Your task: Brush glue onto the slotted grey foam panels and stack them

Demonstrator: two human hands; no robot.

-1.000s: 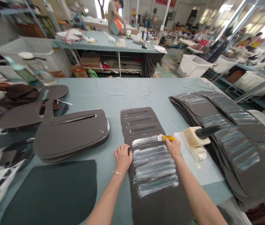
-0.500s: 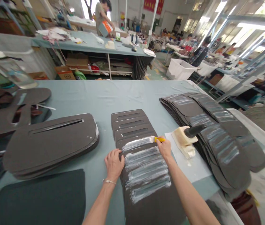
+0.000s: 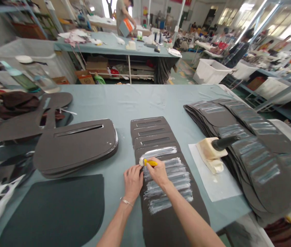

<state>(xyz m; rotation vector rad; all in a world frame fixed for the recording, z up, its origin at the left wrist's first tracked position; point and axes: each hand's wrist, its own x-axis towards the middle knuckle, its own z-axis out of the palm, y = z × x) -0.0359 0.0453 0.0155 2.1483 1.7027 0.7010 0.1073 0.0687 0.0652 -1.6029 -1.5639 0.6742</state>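
My right hand (image 3: 158,173) is closed round the yellow handle of a small brush (image 3: 150,163). Its pale bristles rest at the left end of a wet white strip on the overlapping dark grey panels (image 3: 158,226). Several panels bear whitish glue-like streaks (image 3: 169,188); those farther away show bare slots. My left hand (image 3: 133,182) lies at the stack's left edge, fingers extended and fingertips beside the brush, holding no separate thing. To the right, a cream-coloured container (image 3: 207,151) with a black cylindrical part lies on a white sheet (image 3: 212,190).
Streaked panels (image 3: 258,154) are piled along the table's right side. On the left lie slotted rounded panels (image 3: 75,147), a dark green-black sheet (image 3: 57,209) and bottles (image 3: 42,79). Another person (image 3: 123,17) stands beyond a far table (image 3: 104,43).
My right hand has swept the brush from the strip's right end to its left end, close to my left hand. The view has turned slightly left; my left hand stays at the panel edge.
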